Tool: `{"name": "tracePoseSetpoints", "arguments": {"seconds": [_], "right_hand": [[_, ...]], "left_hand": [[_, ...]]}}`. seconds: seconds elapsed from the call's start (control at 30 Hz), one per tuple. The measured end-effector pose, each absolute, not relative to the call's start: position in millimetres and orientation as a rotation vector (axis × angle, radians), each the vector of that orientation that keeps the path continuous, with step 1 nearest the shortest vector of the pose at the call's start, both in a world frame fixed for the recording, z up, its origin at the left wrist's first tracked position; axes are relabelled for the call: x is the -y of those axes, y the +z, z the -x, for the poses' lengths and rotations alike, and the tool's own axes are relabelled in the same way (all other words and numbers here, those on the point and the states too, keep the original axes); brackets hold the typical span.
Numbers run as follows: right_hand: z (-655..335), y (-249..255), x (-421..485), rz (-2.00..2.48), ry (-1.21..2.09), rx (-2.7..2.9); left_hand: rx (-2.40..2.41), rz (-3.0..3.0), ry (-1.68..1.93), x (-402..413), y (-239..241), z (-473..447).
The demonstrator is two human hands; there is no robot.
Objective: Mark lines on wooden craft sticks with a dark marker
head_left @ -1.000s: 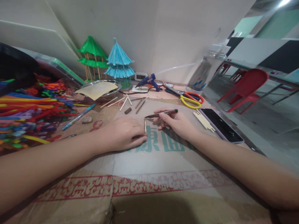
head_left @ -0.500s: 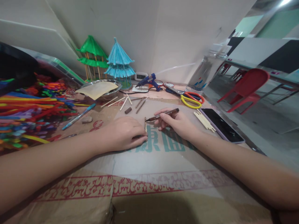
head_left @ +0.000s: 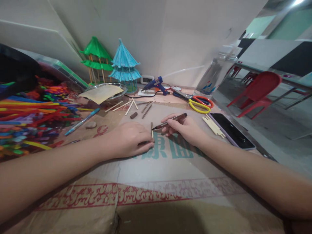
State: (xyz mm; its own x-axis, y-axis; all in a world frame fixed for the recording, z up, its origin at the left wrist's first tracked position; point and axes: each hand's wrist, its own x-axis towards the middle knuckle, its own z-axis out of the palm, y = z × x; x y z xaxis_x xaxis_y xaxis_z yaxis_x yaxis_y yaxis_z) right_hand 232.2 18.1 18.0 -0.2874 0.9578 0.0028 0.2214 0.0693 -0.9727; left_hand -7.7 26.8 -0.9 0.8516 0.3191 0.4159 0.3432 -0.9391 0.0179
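Fingers of the left hand pinned a stick flat on the cardboard; the right hand pinched a brown marker, tip on it. At twelve o'clock lay two brown sticks and several plain sticks.

Even indoor light, brightest at upper right; dark shadow along the cardboard's near edge; wide-angle bending toward frame edges.
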Motion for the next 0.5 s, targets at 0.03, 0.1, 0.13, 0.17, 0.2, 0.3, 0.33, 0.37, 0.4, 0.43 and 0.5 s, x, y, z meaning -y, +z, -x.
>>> {"name": "tracePoseSetpoints", "arguments": {"seconds": [0.03,0.1,0.13,0.17,0.2,0.3,0.33,0.37,0.4,0.43,0.5], "right_hand": [[-232.2,17.7,-18.3,1.186,1.281,1.618],[-232.1,17.1,-18.5,1.163,1.287,1.617],[-231.8,17.0,-18.5,1.161,1.283,1.614],[-231.5,17.1,-18.3,1.168,1.274,1.609],[-231.1,17.5,-18.1,1.177,1.263,1.604],[-230.4,18.4,-17.4,1.207,1.253,1.601],[-230.5,18.2,-17.5,1.205,1.257,1.601],[-230.8,17.7,-17.7,1.196,1.264,1.601],[-231.2,16.9,-18.2,1.184,1.272,1.600],[-231.7,15.9,-18.8,1.170,1.278,1.600],[-232.7,13.7,-20.1,1.147,1.285,1.606]], "left_hand": [[0.535,2.969,-0.647,-27.1,-1.1,7.6],[0.534,2.967,-0.645,-27.2,-1.3,7.2],[0.534,2.964,-0.646,-27.0,-1.2,7.1],[0.530,2.962,-0.647,-26.6,-1.0,7.0],[0.526,2.962,-0.648,-26.0,-0.6,7.0],[0.527,2.974,-0.634,-24.4,1.3,7.0],[0.547,2.984,-0.631,-24.4,2.2,7.0],[0.597,2.990,-0.647,-24.9,3.1,7.0],[0.674,2.986,-0.681,-25.9,3.7,7.0],[0.766,2.968,-0.732,-27.6,4.1,7.0],[0.940,2.921,-0.823,-32.4,3.4,7.2]]}}
